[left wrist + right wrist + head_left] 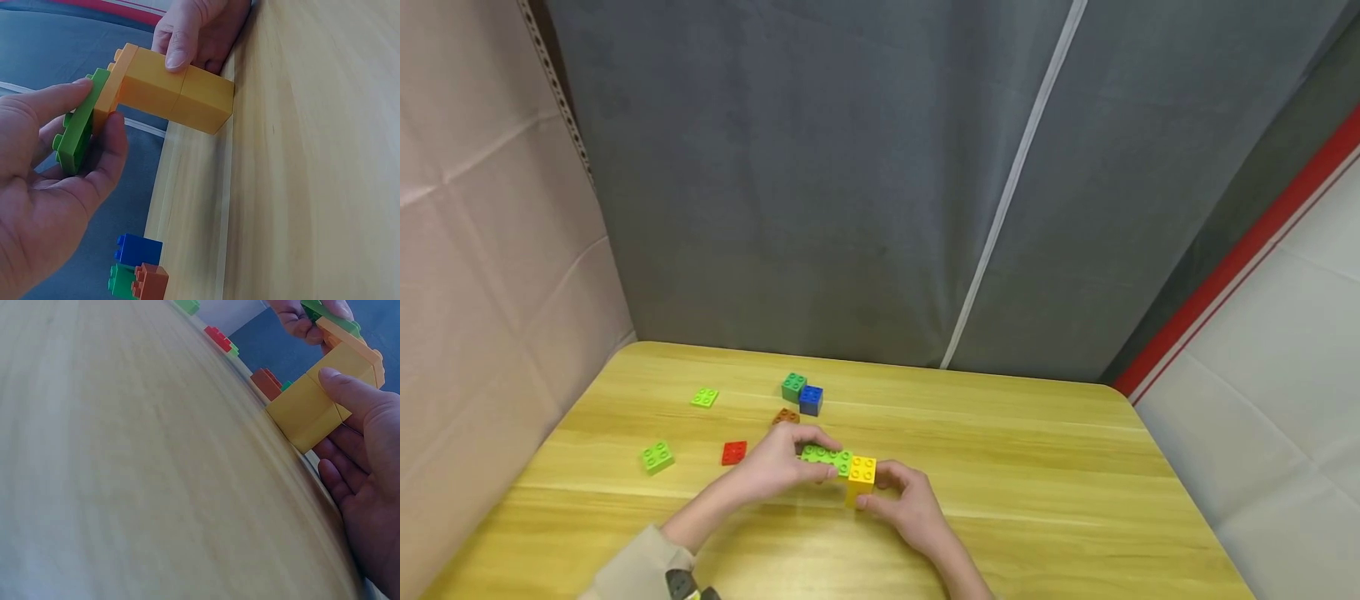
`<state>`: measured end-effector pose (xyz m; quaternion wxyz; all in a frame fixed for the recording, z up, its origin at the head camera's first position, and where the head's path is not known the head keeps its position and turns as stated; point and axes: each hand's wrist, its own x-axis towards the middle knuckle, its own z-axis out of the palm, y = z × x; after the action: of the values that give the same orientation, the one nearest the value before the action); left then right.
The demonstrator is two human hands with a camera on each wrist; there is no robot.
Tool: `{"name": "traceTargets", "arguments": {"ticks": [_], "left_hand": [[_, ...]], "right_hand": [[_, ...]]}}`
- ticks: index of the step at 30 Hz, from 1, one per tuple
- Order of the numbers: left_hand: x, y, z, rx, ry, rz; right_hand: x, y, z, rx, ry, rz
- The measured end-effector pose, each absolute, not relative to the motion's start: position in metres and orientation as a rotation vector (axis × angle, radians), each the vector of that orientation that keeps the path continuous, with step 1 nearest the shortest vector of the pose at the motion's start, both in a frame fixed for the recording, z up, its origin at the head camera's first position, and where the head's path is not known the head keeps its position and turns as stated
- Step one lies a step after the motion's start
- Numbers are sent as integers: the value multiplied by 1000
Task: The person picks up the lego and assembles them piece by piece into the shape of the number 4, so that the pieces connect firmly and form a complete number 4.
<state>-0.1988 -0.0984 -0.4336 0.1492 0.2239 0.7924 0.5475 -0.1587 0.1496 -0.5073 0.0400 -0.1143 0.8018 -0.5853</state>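
My left hand [775,463] pinches a light green studded plate [824,456] between thumb and fingers. It meets a thin yellow-orange plate [114,89] on top of two stacked yellow bricks [178,90]; whether the green plate is pressed fully home I cannot tell. My right hand [913,505] grips the yellow stack from the right, thumb on the near side and fingers behind. In the right wrist view the stack [306,412] stands upright on the table. The green plate reaches out sideways from its top, toward my left hand.
Beyond my left hand lie a brown brick [786,416], a blue brick [811,400] and a dark green brick [793,386]. Further left are a red piece [734,452], a light green brick [658,457] and a thin lime plate [704,397]. A grey curtain [820,183] hangs behind the wooden table [1037,467].
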Motion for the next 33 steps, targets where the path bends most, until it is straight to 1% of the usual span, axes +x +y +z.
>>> {"name": "traceTargets", "arguments": {"ticks": [10, 19, 24, 27, 33], "left_hand": [[-203, -107, -437, 715, 2288, 1532], [-210, -133, -433, 676, 2331, 1615], [-215, -151, -429, 617, 2324, 1723], [-217, -160, -429, 528, 2350, 1759], [-225, -179, -439, 406, 2443, 1785]], "right_hand": [[-160, 149, -508, -359, 2453, -1793], [-161, 149, -507, -332, 2454, -1788], [-160, 150, -506, -310, 2434, -1803], [-161, 150, -505, -310, 2427, -1808], [-161, 149, -506, -324, 2429, -1804]]}}
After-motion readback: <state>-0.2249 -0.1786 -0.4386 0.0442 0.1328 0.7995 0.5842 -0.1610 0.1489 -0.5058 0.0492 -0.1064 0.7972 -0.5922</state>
